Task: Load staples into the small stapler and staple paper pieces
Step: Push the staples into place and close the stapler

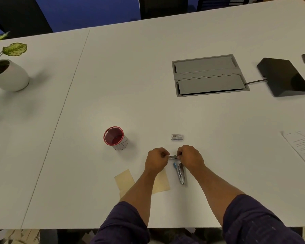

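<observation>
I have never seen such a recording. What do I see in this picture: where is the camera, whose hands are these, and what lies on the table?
There is no machine here. One camera sits on a person's head and looks down, so you see that person's own arms and two bare hands.

The left hand and the right hand together pinch a small silvery strip, probably staples; it is too small to be sure.

On the white table lie a small stapler with a blue tip, just below the hands, two tan paper pieces, a little box, and a red cup. Farther away stand a potted plant, a grey hatch and a black device.
</observation>
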The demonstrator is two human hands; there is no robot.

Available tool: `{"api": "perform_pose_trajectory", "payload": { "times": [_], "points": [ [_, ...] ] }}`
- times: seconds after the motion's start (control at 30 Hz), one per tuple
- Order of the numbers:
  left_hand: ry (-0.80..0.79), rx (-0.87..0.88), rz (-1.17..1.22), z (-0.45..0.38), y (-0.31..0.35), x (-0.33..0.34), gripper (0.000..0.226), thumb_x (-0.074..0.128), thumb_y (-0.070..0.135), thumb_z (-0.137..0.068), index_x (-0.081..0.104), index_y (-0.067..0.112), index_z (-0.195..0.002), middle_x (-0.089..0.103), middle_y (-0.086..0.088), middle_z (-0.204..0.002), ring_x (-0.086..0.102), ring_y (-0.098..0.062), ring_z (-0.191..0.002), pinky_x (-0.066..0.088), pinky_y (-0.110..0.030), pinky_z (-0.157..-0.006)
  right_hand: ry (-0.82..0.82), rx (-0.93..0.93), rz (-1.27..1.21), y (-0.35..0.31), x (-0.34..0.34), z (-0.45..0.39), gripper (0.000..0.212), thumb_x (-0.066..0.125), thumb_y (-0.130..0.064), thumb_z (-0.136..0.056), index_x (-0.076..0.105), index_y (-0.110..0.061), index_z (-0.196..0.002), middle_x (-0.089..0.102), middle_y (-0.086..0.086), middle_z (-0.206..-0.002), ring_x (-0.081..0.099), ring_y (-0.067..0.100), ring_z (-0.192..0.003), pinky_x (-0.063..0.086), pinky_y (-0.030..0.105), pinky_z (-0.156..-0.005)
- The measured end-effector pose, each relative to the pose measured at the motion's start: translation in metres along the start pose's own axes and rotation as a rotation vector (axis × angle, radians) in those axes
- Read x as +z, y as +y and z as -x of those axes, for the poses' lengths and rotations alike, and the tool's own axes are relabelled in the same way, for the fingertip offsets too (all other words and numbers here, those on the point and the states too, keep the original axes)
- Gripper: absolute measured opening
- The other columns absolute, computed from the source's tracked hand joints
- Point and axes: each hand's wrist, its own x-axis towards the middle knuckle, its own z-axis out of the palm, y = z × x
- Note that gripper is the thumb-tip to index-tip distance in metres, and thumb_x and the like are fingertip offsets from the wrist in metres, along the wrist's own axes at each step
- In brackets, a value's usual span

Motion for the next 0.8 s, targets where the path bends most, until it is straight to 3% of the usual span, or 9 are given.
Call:
{"api": "perform_pose_trajectory", "payload": {
  "times": [0.07,0.2,0.47,0.67,0.8],
  "points": [
    [-0.003,-0.011,0.011,-0.001,-0.001,-0.001,0.013,0.068,0.017,-0.084,0.078,0.02,-0.091,0.074,0.008,-0.085,0.067,-0.003,-0.078,0.048,-0.011,-0.069,0.006,0.0,-0.001,0.0,0.0,-0.001,0.012,0.065,-0.014,-0.089,0.073,-0.022,-0.09,0.071,0.0,-0.092,0.066,0.02,-0.078,0.05,0.029,-0.071],
    [-0.038,0.007,-0.052,-0.003,-0.001,-0.001,0.017,0.065,0.014,-0.086,0.079,0.02,-0.094,0.075,0.006,-0.09,0.066,-0.005,-0.081,0.053,-0.02,-0.075,0.002,-0.027,0.016,0.003,0.001,-0.001,0.011,0.066,-0.015,-0.09,0.075,-0.019,-0.094,0.069,0.0,-0.097,0.064,0.02,-0.084,0.045,0.027,-0.071],
    [-0.096,0.036,-0.169,-0.005,0.002,0.002,0.02,0.062,0.015,-0.086,0.078,0.022,-0.096,0.075,0.004,-0.097,0.067,-0.01,-0.088,0.055,-0.025,-0.078,-0.02,-0.045,-0.023,0.014,0.0,-0.001,0.015,0.066,-0.013,-0.089,0.077,-0.02,-0.096,0.072,-0.001,-0.097,0.068,0.021,-0.092,0.053,0.031,-0.079],
    [-0.075,0.042,-0.126,-0.009,0.007,0.004,0.015,0.07,0.03,-0.083,0.077,0.022,-0.094,0.074,0.009,-0.094,0.067,-0.006,-0.083,0.057,-0.027,-0.078,-0.016,-0.043,-0.053,0.018,-0.002,-0.004,0.019,0.067,-0.014,-0.089,0.078,-0.019,-0.103,0.073,-0.001,-0.103,0.068,0.021,-0.096,0.054,0.033,-0.085],
    [0.017,0.054,-0.095,-0.013,0.019,0.001,0.017,0.065,0.037,-0.086,0.074,0.023,-0.089,0.072,0.011,-0.089,0.067,-0.005,-0.077,0.057,-0.027,-0.073,0.045,-0.036,-0.096,0.018,-0.008,-0.011,0.016,0.065,-0.014,-0.092,0.077,-0.017,-0.102,0.074,-0.001,-0.104,0.069,0.019,-0.096,0.05,0.027,-0.079]
  ]
}}
